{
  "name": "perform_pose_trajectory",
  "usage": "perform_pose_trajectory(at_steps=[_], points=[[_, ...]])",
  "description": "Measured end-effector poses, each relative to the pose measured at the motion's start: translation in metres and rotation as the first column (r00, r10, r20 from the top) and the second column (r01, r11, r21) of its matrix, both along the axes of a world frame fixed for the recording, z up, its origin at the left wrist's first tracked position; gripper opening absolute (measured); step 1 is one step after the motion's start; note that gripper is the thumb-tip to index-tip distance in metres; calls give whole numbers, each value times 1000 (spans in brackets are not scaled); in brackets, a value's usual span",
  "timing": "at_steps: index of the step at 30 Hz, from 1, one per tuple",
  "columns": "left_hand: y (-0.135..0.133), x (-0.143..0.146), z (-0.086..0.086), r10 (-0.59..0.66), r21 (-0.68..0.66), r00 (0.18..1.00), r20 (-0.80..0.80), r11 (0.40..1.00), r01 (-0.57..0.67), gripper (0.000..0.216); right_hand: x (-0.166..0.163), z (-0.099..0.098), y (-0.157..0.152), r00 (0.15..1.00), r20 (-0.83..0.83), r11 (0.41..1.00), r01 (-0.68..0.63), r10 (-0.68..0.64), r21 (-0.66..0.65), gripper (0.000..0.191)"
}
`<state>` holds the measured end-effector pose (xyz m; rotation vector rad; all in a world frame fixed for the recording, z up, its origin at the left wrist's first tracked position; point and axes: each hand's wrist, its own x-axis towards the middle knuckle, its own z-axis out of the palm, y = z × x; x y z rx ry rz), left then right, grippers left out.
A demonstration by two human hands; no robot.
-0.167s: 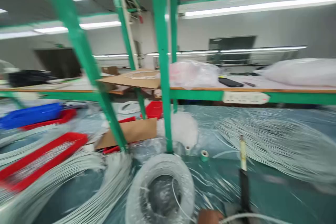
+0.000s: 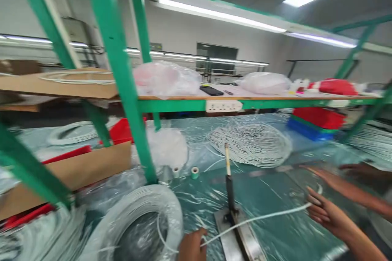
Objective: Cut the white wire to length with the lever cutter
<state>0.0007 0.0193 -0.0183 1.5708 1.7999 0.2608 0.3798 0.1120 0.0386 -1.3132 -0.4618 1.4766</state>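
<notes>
1. Two hands on one white cord [image 2: 263, 217]: my left hand [image 2: 191, 246] sits at the bottom edge, fingers curled and pinching the cord near the spool [image 2: 134, 224]; my right hand [image 2: 327, 212] is half closed, the cord running through its fingers.
2. Cord lies stretched between my hands, crossing the metal base of the cutter [image 2: 234, 228], whose lever [image 2: 228, 179] stands upright.
3. Step in hand, as I judge it: pulling a length off the spool and laying it across the blade.
4. Next move likely calls for keeping the cord taut and square over the base, then freeing one hand for the lever.
5. Another person's hand [image 2: 324, 175] reaches in from the right, apart from mine.
6. Writing: none legible. The white strip [image 2: 223, 106] on the shelf edge is too blurred to read; no brand on the phone [image 2: 211, 90].
</notes>
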Motion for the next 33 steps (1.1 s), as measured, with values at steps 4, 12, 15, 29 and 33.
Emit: perform_pose_trajectory(at_steps=[4,12,15,29,33], points=[[7,17,-3,-121,8,984,-134,992,123,42,28,15,-8,984,-174,995,-57,43,-79,48],[2,-2,24,-22,182,938,-346,979,90,48,85,17,-8,900,-225,928,365,-373,-77,33],[-3,-6,35,22,205,950,-311,978,45,47,89,7,-19,862,-307,914,390,-404,-109,26],[-22,7,49,-20,362,999,-39,931,33,38,-128,-40,-67,858,-421,899,-397,292,-185,42],[-37,-24,63,-15,333,1000,-26,943,22,36,-127,-23,-62,844,-495,933,-323,207,-160,52]])
